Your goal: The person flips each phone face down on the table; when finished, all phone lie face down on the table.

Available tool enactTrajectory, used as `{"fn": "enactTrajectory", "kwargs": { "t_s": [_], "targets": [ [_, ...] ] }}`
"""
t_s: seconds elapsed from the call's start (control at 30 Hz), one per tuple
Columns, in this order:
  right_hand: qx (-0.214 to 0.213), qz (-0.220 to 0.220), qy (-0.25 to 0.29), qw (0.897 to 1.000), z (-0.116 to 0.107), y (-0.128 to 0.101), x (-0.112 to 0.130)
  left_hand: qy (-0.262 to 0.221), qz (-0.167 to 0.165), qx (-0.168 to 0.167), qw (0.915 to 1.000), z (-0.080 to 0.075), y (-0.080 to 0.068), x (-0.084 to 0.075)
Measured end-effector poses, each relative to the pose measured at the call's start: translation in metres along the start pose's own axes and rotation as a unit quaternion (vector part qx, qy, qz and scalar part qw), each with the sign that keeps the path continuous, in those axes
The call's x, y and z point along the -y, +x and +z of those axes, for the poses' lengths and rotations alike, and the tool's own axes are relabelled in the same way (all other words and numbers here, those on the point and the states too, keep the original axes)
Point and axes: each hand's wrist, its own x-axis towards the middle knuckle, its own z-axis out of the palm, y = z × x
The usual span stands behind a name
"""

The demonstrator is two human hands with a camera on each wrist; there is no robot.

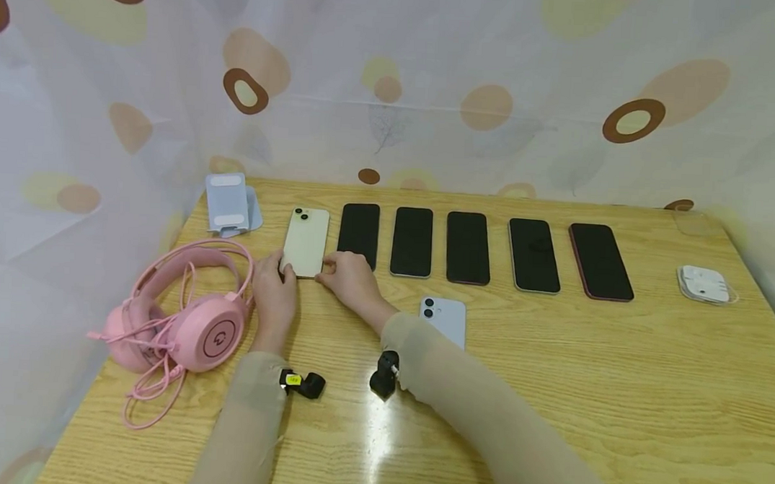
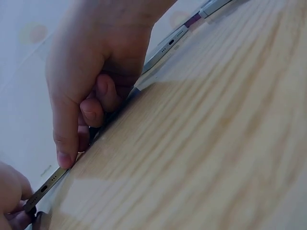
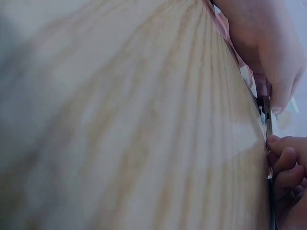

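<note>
A cream smartphone [image 1: 306,242] lies back-up at the left end of a row, its two-lens camera at the far left corner. My left hand [image 1: 275,295] grips its near left edge, with the thumb at the corner. At the near right corner my right hand [image 1: 355,278] holds the edge between thumb and curled fingers. In the left wrist view the phone's port edge [image 2: 44,188] shows between the left hand [image 2: 12,196] and right hand [image 2: 96,72]. The right wrist view has the left hand [image 3: 268,48] above the right hand [image 3: 290,177].
Several dark-screened phones [image 1: 411,241] continue the row rightward. A pale phone [image 1: 444,321] lies partly under my right sleeve. Pink headphones [image 1: 211,332] with a loose cord sit left, below a light-blue phone stand [image 1: 227,200]. White wired earphones [image 1: 704,284] lie far right. A patterned curtain [image 1: 433,92] hangs behind.
</note>
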Motion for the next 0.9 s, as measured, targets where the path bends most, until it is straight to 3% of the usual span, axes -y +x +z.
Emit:
{"fn": "enactTrajectory", "kwargs": {
  "t_s": [0.3,0.6,0.77,0.9],
  "targets": [
    [0.002,-0.003,0.014,1.000,-0.002,0.001,0.000,0.019,0.006,0.014,0.9997,-0.001,0.000,0.000],
    [0.014,0.003,0.012,1.000,-0.012,-0.003,-0.001,-0.008,-0.002,0.014,0.9999,0.001,0.001,-0.003],
    [0.006,0.019,-0.006,1.000,-0.032,-0.003,-0.011,-0.028,0.049,0.010,0.9984,0.004,0.000,-0.006],
    [0.002,0.056,-0.025,0.998,-0.049,-0.004,-0.022,-0.057,0.092,0.042,0.9933,0.010,0.001,-0.013]
  ]
}}
